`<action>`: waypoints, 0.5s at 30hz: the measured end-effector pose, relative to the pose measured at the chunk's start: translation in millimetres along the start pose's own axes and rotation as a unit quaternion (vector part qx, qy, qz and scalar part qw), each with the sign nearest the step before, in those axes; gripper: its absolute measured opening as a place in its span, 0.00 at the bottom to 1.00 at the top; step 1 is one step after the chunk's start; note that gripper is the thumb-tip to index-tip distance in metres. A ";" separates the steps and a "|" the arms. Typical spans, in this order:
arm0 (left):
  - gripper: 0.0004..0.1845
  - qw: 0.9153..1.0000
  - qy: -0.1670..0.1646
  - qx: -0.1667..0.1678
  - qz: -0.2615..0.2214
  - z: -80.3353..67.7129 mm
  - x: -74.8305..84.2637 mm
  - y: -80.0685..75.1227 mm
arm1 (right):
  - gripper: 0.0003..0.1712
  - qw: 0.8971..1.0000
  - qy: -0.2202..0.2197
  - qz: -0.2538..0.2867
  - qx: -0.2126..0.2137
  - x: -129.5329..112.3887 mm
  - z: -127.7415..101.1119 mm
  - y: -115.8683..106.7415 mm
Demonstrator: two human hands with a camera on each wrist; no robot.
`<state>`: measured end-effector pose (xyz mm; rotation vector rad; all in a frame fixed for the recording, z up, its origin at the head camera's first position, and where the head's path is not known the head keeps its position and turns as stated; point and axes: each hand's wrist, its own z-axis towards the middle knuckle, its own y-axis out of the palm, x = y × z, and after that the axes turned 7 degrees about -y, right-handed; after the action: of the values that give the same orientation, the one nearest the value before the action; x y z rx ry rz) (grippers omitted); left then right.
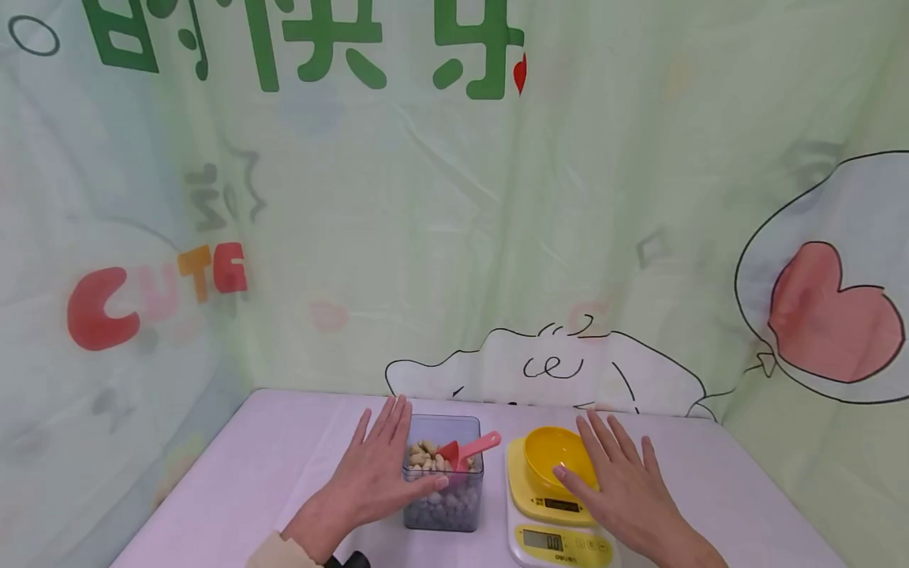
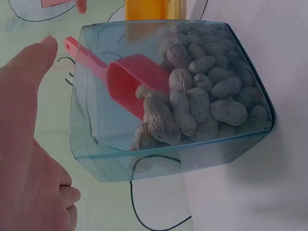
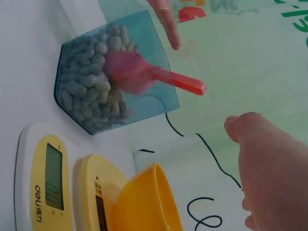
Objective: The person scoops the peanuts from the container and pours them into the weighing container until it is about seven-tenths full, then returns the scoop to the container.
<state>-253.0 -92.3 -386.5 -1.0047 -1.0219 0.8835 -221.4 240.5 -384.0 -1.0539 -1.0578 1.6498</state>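
Starting position, by the look of it: left hand (image 1: 379, 465) flat and spread beside clear square plastic tub of peanuts (image 1: 443, 473), gripping nothing; right hand (image 1: 618, 477) likewise flat, over yellow bowl (image 1: 557, 457) on yellow kitchen scale (image 1: 557, 528). Next, probably: grasping red plastic scoop (image 1: 469, 451) standing among peanuts.

A pale green printed curtain (image 1: 440, 237) fills the frame, with green characters at the top, red and orange "CUTE" lettering (image 1: 152, 296) at left and a red heart (image 1: 831, 315) at right. Below, a white table (image 1: 270, 465) under soft, even light.
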 end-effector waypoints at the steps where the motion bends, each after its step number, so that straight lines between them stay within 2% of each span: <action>1: 0.62 1.000 -0.001 -0.002 -0.002 0.6 -0.1 0.5 | 0.55 1.000 -0.001 -0.002 0.001 -0.5 0.1 0.0; 10: 0.63 1.000 0.002 -0.018 -0.004 3.6 -1.0 2.8 | 0.55 1.000 -0.006 -0.008 0.001 -5.0 4.0 1.8; 15: 0.62 1.000 0.002 -0.022 0.000 5.1 -3.9 5.6 | 0.53 1.000 -0.021 0.009 -0.002 -14.2 7.9 0.4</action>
<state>-259.6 -93.0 -391.8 -1.0430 -1.0418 0.8621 -225.4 225.4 -379.5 -1.0377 -1.0821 1.6928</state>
